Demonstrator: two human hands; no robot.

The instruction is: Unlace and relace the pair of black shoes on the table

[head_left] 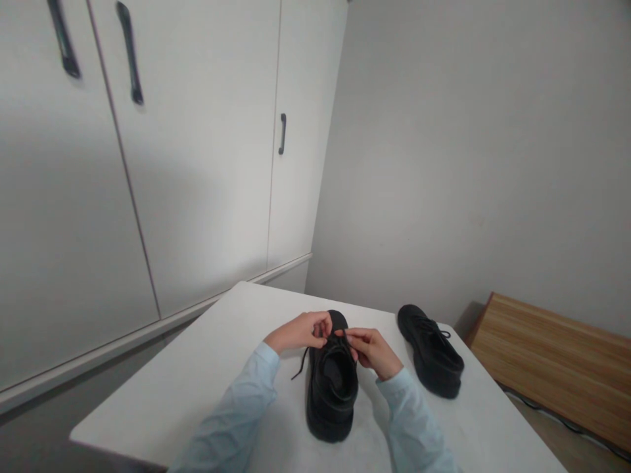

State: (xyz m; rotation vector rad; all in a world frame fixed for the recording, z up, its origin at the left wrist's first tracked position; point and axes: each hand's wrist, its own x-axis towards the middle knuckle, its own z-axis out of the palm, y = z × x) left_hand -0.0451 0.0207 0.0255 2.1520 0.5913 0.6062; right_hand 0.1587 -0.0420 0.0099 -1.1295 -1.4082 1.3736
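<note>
A black lace-up shoe stands on the white table, its heel towards me and its toe pointing away. Over the lacing, from the left, comes my left hand, its fingers pinched at the shoelace. From the right, my right hand pinches the lace near the eyelets with thumb and forefinger. One loose lace end hangs out on the shoe's left side. The fingers partly cover the tongue and the front of the lacing.
A second black shoe, its lace tied, stands at the table's right edge. White cupboards with dark handles rise on the left. A grey wall is behind, and a wood-grain board is at the right with a cable below it.
</note>
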